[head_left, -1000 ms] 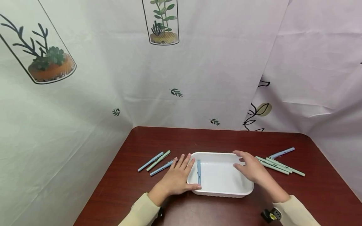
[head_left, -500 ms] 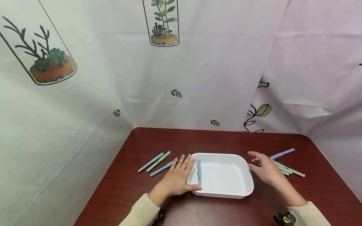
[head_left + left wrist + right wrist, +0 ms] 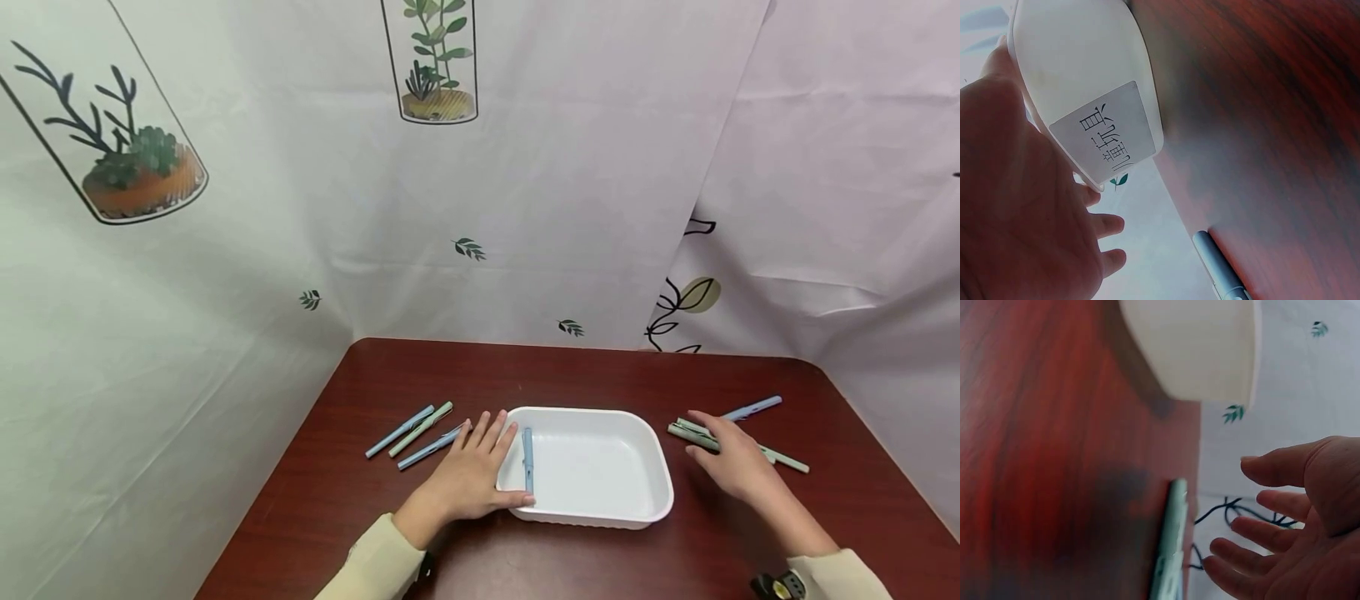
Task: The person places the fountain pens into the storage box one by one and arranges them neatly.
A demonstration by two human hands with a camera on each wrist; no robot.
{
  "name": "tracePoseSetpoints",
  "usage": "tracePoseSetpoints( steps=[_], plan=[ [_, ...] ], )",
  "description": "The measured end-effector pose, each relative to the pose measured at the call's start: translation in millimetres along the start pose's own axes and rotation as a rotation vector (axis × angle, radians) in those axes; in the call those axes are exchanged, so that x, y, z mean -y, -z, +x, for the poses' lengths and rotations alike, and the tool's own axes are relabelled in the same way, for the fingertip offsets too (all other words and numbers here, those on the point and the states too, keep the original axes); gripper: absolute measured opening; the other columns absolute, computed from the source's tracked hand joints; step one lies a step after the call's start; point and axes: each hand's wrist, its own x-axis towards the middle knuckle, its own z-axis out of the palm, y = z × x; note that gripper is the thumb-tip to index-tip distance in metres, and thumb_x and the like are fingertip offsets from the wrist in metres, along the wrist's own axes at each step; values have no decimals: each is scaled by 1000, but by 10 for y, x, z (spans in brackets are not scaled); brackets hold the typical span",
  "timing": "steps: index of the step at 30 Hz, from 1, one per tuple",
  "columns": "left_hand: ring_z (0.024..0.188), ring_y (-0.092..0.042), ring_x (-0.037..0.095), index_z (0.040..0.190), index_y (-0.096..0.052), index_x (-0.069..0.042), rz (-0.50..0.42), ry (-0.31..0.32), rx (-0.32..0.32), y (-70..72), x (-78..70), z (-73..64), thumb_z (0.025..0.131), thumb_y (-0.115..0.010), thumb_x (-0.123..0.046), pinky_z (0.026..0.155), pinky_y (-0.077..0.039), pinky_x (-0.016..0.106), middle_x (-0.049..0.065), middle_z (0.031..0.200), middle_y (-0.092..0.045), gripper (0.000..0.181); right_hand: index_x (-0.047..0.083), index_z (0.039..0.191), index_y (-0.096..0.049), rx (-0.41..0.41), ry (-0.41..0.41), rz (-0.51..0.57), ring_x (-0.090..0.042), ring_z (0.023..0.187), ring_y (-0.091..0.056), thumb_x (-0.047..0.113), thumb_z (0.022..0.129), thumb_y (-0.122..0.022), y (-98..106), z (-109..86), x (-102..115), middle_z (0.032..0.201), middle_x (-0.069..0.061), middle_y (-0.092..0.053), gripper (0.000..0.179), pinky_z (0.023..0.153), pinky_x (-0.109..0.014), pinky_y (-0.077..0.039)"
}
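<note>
My left hand [image 3: 474, 477] rests with spread fingers on the left rim of a white tray [image 3: 600, 514], thumb at its near-left corner. Inside the tray, along its left side, lies a blue pen [image 3: 528, 458]. To the right of the tray my right hand [image 3: 737, 461] hovers over a group of green pens [image 3: 787, 460], covering part of them. In the right wrist view its fingers are loosely bent with nothing between them, and a green pen [image 3: 1171, 544] lies on the table below. A blue pen [image 3: 753, 407] points away behind that hand.
Left of the tray, a blue pen [image 3: 399, 431] and a green pen [image 3: 420, 428] lie side by side, with another blue pen [image 3: 427, 448] near the left fingers. The dark red table [image 3: 570, 375] ends at a patterned white cloth [image 3: 570, 208].
My right hand has moved away from the tray's right side, rightward and toward me, to over the green pens. The left hand and the tray have stayed put.
</note>
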Motion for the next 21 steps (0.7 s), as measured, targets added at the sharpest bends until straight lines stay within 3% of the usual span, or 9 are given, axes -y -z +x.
tracePoseSetpoints(
  steps=[21],
  plan=[
    [155, -14, 36, 163, -20, -14, -9, 4, 3, 15, -11, -5, 87, -50, -81, 122, -17, 58, 11, 170, -14, 105, -11, 132, -56, -74, 39, -145, -63, 119, -44, 6, 86, -72, -195, -107, -287, 131, -40, -52, 51, 97, -72, -37]
  ],
)
